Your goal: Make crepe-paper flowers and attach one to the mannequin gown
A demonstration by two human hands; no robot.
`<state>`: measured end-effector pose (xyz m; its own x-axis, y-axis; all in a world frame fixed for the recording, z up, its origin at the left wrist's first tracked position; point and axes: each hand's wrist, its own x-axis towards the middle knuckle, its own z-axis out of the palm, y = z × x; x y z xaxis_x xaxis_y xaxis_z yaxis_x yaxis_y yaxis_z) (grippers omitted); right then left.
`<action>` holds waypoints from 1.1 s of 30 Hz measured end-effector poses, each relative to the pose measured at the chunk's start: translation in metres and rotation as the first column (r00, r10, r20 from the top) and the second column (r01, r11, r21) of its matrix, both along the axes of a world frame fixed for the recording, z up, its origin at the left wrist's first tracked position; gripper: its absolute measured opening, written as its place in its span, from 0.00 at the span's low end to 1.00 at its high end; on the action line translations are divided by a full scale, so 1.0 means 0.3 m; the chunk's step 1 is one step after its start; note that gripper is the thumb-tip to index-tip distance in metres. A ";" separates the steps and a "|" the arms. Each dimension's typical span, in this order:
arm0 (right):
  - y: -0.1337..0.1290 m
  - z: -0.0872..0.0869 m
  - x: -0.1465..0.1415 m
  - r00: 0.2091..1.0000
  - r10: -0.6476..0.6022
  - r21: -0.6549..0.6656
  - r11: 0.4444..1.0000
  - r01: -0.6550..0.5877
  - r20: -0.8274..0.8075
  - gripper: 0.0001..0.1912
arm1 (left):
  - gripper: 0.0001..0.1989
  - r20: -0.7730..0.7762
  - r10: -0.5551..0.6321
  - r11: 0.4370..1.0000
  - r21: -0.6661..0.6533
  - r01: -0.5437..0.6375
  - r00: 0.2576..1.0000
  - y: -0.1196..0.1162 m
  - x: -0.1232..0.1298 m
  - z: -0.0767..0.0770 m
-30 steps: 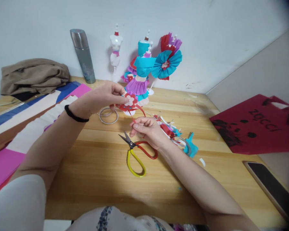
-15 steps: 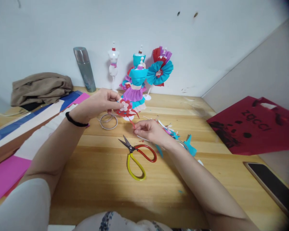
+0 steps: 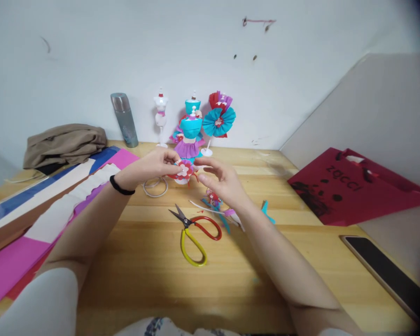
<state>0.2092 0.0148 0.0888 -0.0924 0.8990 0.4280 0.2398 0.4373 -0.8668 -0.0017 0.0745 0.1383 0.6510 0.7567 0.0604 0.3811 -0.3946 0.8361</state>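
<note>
Between the fingers of my left hand [image 3: 161,163] is a red and white paper flower [image 3: 184,170], held at its left edge. Just right of the flower is my right hand [image 3: 222,179], with its thumb and fingers apart and nothing visible between them. Behind the flower stands a small mannequin [image 3: 191,133] with a turquoise top and a purple skirt. Below my hands, scissors [image 3: 187,223] with one red and one yellow handle lie slightly open on the wooden table [image 3: 133,280].
Paper scraps [image 3: 213,198] lie partly behind my right forearm. A wire ring [image 3: 156,186], coloured paper sheets [image 3: 21,261], a brown cloth [image 3: 66,142] and a bottle [image 3: 125,121] are to the left. A red bag [image 3: 350,186] and a phone [image 3: 381,270] are to the right.
My right hand has let go of the thin red strip under the flower, moved up beside the flower and opened. The view has tilted up a little.
</note>
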 end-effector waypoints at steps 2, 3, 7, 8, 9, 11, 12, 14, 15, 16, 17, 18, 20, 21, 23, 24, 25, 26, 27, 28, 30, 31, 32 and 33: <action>0.014 0.015 -0.024 0.999 0.020 -0.013 1.000 -0.020 0.026 0.20 | 0.11 -0.022 -0.034 0.998 0.042 0.035 0.999 0.005 0.013 -0.006; 0.023 0.020 -0.033 0.999 0.023 -0.027 0.999 -0.022 0.040 0.20 | 0.11 -0.029 -0.050 0.997 0.059 0.052 0.998 0.007 0.018 -0.009; 0.062 0.024 -0.052 1.000 -0.019 -0.077 0.997 0.019 0.000 0.13 | 0.12 0.004 -0.066 0.996 0.067 0.066 0.998 0.015 0.038 -0.017; 0.070 0.021 -0.053 0.999 -0.024 -0.096 0.995 0.021 -0.036 0.12 | 0.12 0.014 -0.066 0.996 0.059 0.065 0.998 0.017 0.042 -0.020; 0.077 0.018 -0.053 0.997 -0.024 -0.119 0.993 0.015 -0.076 0.11 | 0.12 0.020 -0.062 0.997 0.057 0.061 0.998 0.019 0.045 -0.024; 0.089 0.010 -0.052 0.990 -0.026 -0.163 0.987 0.003 -0.138 0.11 | 0.12 0.022 -0.040 0.996 0.077 0.038 0.999 0.026 0.053 -0.035; 0.094 0.005 -0.052 0.987 -0.032 -0.178 0.984 0.004 -0.156 0.12 | 0.12 0.020 -0.021 0.996 0.091 0.019 1.000 0.030 0.058 -0.042; 0.104 -0.006 -0.051 0.983 -0.051 -0.191 0.981 0.017 -0.175 0.13 | 0.12 0.017 0.023 0.994 0.104 -0.025 1.000 0.037 0.066 -0.056; 0.108 -0.011 -0.050 0.982 -0.055 -0.194 0.981 0.019 -0.180 0.13 | 0.12 0.019 0.046 0.993 0.103 -0.048 0.999 0.039 0.069 -0.062; 0.112 -0.016 -0.050 0.981 -0.055 -0.194 0.981 0.019 -0.185 0.13 | 0.12 0.018 0.069 0.993 0.098 -0.070 0.997 0.040 0.070 -0.066; 0.115 -0.020 -0.048 0.981 -0.052 -0.193 0.981 0.015 -0.187 0.13 | 0.13 0.017 0.087 0.992 0.092 -0.088 0.996 0.039 0.069 -0.067; 0.118 -0.023 -0.046 0.982 -0.050 -0.189 0.982 0.014 -0.183 0.13 | 0.13 0.014 0.103 0.991 0.090 -0.104 0.995 0.038 0.066 -0.064; 0.123 -0.026 -0.038 0.984 -0.054 -0.175 0.984 0.024 -0.172 0.12 | 0.13 -0.005 0.127 0.987 0.103 -0.126 0.992 0.033 0.053 -0.048; 0.127 -0.027 -0.034 0.984 -0.062 -0.168 0.985 0.033 -0.169 0.11 | 0.13 -0.014 0.148 0.981 0.129 -0.145 0.989 0.032 0.043 -0.035; 0.138 -0.024 -0.023 0.981 -0.088 -0.161 0.985 0.060 -0.172 0.10 | 0.12 -0.010 0.226 0.949 0.229 -0.218 0.974 0.037 0.023 -0.006; 0.146 -0.022 -0.018 0.978 -0.103 -0.155 0.985 0.076 -0.180 0.10 | 0.12 0.001 0.265 0.925 0.284 -0.255 0.964 0.046 0.015 0.008; 0.157 -0.019 -0.013 0.974 -0.119 -0.146 0.985 0.091 -0.193 0.10 | 0.14 0.021 0.298 0.898 0.331 -0.288 0.954 0.059 0.009 0.019; 0.169 -0.016 -0.010 0.969 -0.132 -0.134 0.985 0.106 -0.208 0.11 | 0.14 0.042 0.319 0.874 0.373 -0.311 0.947 0.077 0.006 0.027; 0.184 -0.012 -0.007 0.963 -0.143 -0.123 0.985 0.117 -0.226 0.11 | 0.15 0.054 0.325 0.859 0.401 -0.319 0.944 0.099 0.005 0.032; 0.199 -0.009 -0.006 0.957 -0.149 -0.118 0.985 0.123 -0.248 0.12 | 0.16 0.064 0.324 0.852 0.414 -0.321 0.944 0.122 0.008 0.034; 0.228 -0.003 -0.006 0.947 -0.151 -0.131 0.984 0.118 -0.284 0.14 | 0.16 0.086 0.257 0.881 0.389 -0.270 0.963 0.166 0.019 0.032; 0.241 -0.001 -0.007 0.942 -0.151 -0.142 0.983 0.113 -0.298 0.14 | 0.16 0.101 0.226 0.899 0.362 -0.248 0.969 0.184 0.026 0.029; 0.252 0.000 -0.009 0.938 -0.153 -0.153 0.982 0.109 -0.311 0.14 | 0.15 0.113 0.192 0.918 0.330 -0.219 0.975 0.197 0.034 0.025; 0.260 0.001 -0.012 0.933 -0.157 -0.160 0.981 0.109 -0.323 0.14 | 0.15 0.128 0.160 0.936 0.296 -0.191 0.979 0.206 0.041 0.022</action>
